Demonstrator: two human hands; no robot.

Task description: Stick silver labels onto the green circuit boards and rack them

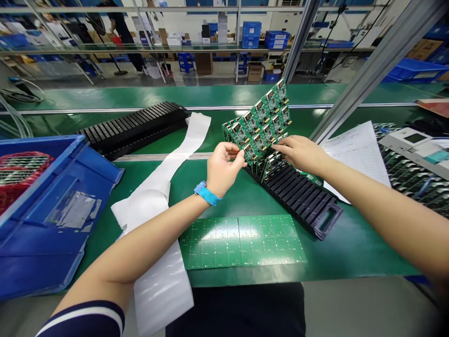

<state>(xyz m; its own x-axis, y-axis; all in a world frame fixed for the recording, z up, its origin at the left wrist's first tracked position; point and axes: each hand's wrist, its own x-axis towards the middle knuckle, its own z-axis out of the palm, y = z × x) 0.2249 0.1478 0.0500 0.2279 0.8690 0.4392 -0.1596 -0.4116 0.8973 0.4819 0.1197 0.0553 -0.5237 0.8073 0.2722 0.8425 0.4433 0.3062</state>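
Note:
Between my hands a green circuit board panel (261,122) with small displays stands tilted above a black slotted rack (298,192). My left hand (226,168), with a blue wrist strap (207,193), pinches its lower left corner. At the lower right edge, my right hand (301,152) has its fingers closed on the same panel. More populated boards stand upright in the rack behind and below it, partly hidden by the panel. Two bare green panels (210,243) lie flat and side by side near the table's front edge.
A second black rack (140,126) lies at the back left, near a blue bin (42,224) holding red-wrapped boards. A white strip (154,201) runs under my left arm. Rightward are paper sheets (358,154), a grey device (417,145) and a metal post (372,61).

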